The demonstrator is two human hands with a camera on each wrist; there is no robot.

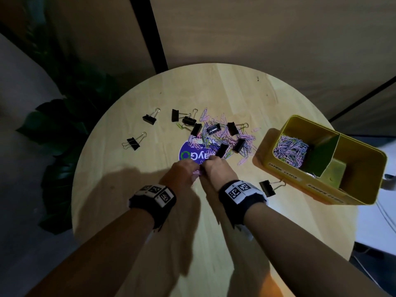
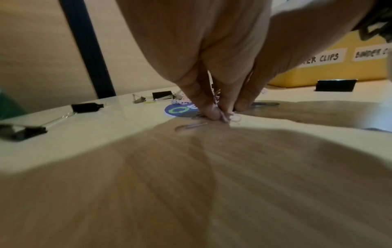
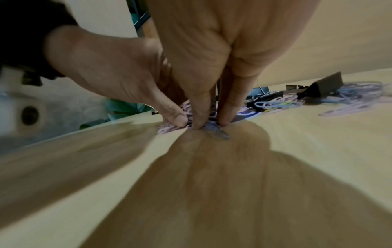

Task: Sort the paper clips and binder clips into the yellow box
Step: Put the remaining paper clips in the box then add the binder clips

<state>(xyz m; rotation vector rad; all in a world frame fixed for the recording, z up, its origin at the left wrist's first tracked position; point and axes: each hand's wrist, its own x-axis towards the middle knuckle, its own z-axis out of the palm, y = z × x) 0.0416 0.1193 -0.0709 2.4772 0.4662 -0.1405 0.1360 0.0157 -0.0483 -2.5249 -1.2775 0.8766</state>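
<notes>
On the round wooden table (image 1: 150,211) my left hand (image 1: 186,170) and right hand (image 1: 214,168) meet fingertip to fingertip. Together they pinch a small bunch of pink paper clips (image 1: 196,173) against the tabletop. The left wrist view shows my left hand (image 2: 220,115) pressing the bunch (image 2: 228,117); the right wrist view shows my right hand (image 3: 208,125) on it (image 3: 167,129). Beyond the hands lies a loose pile of paper clips (image 1: 227,136) mixed with several black binder clips (image 1: 213,128). At the right stands the yellow box (image 1: 300,123); its left compartment holds paper clips (image 1: 291,150).
Single binder clips lie at the far left (image 1: 150,118), the left (image 1: 132,143) and near the box's front (image 1: 266,188). A round purple sticker (image 1: 188,156) is under the pile. Dark plant leaves (image 1: 60,129) stand off the table's left edge.
</notes>
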